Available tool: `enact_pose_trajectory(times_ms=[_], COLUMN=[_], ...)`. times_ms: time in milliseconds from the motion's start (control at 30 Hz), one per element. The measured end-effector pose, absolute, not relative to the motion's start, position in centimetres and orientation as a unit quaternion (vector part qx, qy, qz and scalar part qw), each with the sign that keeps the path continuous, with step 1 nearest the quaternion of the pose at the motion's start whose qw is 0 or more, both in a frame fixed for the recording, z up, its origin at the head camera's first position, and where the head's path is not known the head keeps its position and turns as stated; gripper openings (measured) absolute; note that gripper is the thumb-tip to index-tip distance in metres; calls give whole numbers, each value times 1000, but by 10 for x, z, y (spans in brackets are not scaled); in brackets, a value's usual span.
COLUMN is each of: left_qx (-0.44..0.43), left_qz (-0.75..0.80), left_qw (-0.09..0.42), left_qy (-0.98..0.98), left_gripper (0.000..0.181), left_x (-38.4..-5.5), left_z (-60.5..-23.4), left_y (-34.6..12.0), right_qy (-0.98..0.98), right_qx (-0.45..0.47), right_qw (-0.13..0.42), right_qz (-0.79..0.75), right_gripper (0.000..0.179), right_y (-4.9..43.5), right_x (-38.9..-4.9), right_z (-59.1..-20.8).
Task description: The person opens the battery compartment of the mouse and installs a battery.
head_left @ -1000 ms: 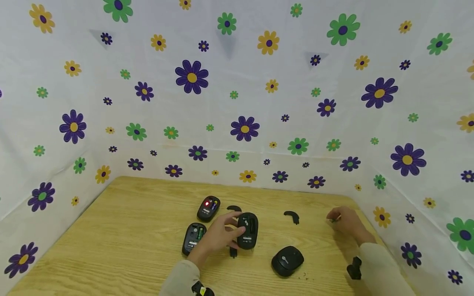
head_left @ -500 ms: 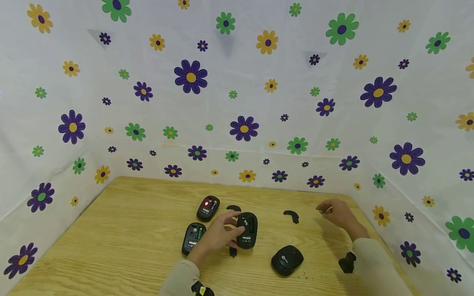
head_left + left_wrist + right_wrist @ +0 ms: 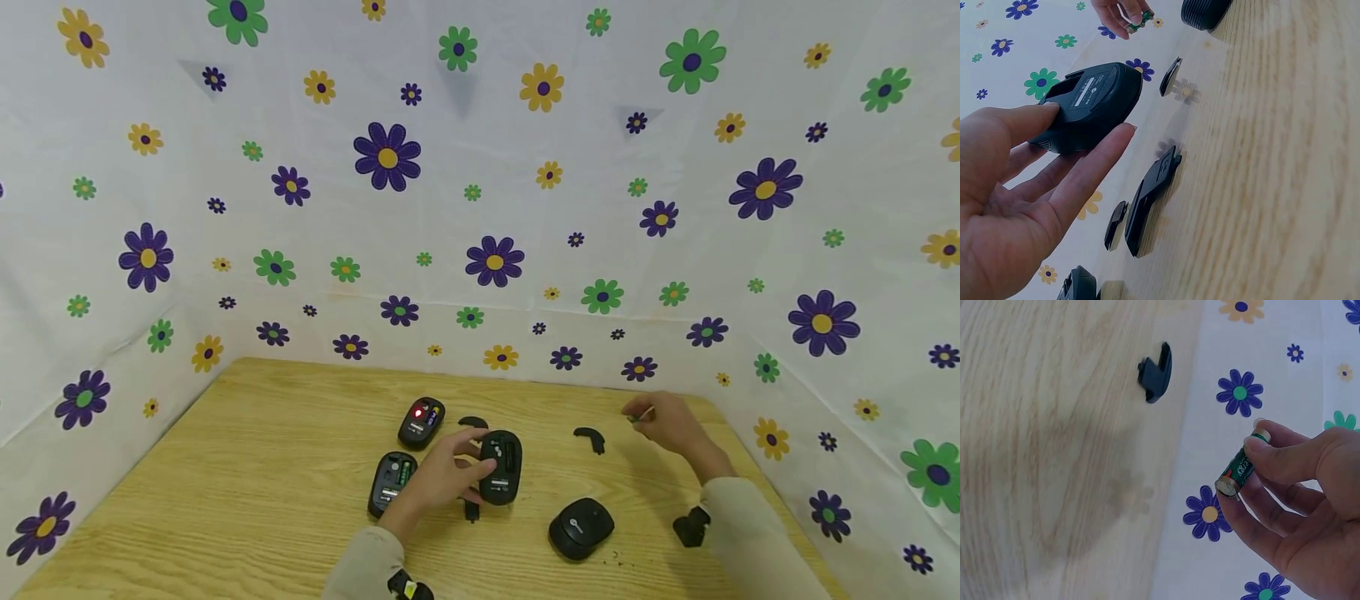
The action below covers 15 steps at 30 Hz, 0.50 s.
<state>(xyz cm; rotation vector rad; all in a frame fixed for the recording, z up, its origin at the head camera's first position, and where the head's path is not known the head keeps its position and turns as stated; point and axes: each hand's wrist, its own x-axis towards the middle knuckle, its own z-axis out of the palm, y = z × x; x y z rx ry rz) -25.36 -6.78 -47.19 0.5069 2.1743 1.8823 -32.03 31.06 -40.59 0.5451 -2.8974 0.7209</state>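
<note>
My left hand (image 3: pixel 442 475) holds a black computer mouse (image 3: pixel 501 468) above the table, underside facing up, its battery slot uncovered and dark. In the left wrist view, the thumb presses on that mouse (image 3: pixel 1094 103) from above while the fingers support it below. Off to the right, my right hand (image 3: pixel 670 423) is raised over the table and pinches a small battery. The right wrist view shows this green battery (image 3: pixel 1243 464) between thumb and fingers, its flat end turned toward the camera. A curved black battery cover (image 3: pixel 591 439) lies on the table between the two hands.
Two overturned mice lie left of my left hand: one (image 3: pixel 422 422) glows red, the other (image 3: pixel 392 485) has a green battery inside. Another mouse (image 3: pixel 582 528) sits upright near the front. More black covers (image 3: pixel 473 423) lie around the left hand. Flowered cloth (image 3: pixel 450 208) surrounds the wooden table.
My right hand has moved left and slightly farther back with the battery, toward the loose cover. The left hand and its mouse have stayed in place.
</note>
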Motion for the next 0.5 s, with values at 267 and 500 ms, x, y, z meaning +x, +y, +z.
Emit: enact_pose_trajectory(times_ms=[267, 500], left_qx=[173, 169], left_qz=[639, 636], left_qw=[108, 111], left_qy=[742, 745], left_gripper=[58, 56], left_x=[-254, -256], left_z=[-471, -473], left_y=[-67, -68], right_qy=[-949, -948], right_qx=[189, 194], right_qw=[47, 49], right_qz=[247, 248], right_gripper=[17, 16], right_y=[293, 276], right_x=[-318, -313], right_z=[-396, -389])
